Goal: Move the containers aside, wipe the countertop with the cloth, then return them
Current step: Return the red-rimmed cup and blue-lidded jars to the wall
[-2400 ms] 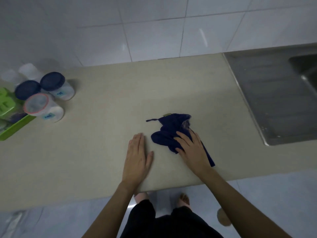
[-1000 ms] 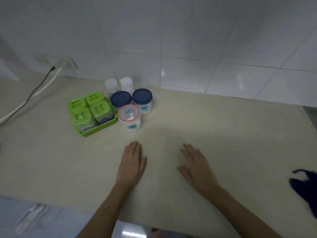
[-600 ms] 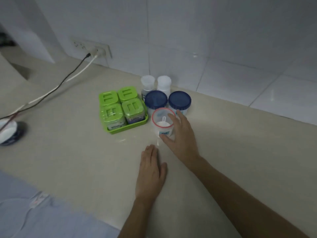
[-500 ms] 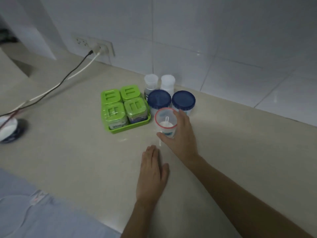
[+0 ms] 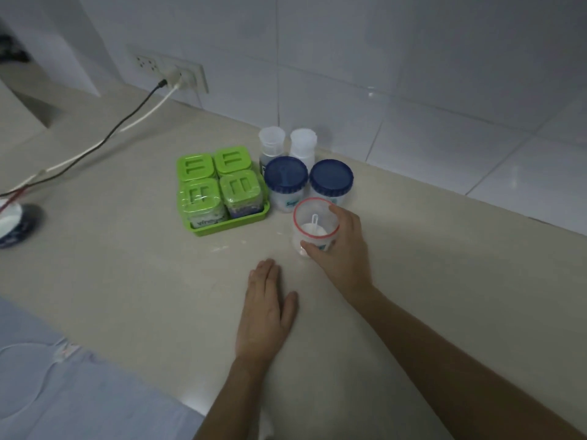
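Note:
My right hand is wrapped around a clear red-rimmed jar with white powder and a small scoop inside, in front of the container group. Behind it stand two blue-lidded jars and two small white-capped bottles. To their left a green tray holds several green-lidded boxes. My left hand lies flat and empty on the beige countertop. The cloth is out of view.
A wall socket at the back left has a black and a white cable trailing across the counter to a white and blue bowl at the left edge. White tiled wall runs behind. A light blue floor shows below the counter edge.
My right hand left the blue cloth, moved left and closed around the red-rimmed jar, which has shifted slightly toward me. The view turned left; my left hand stays flat.

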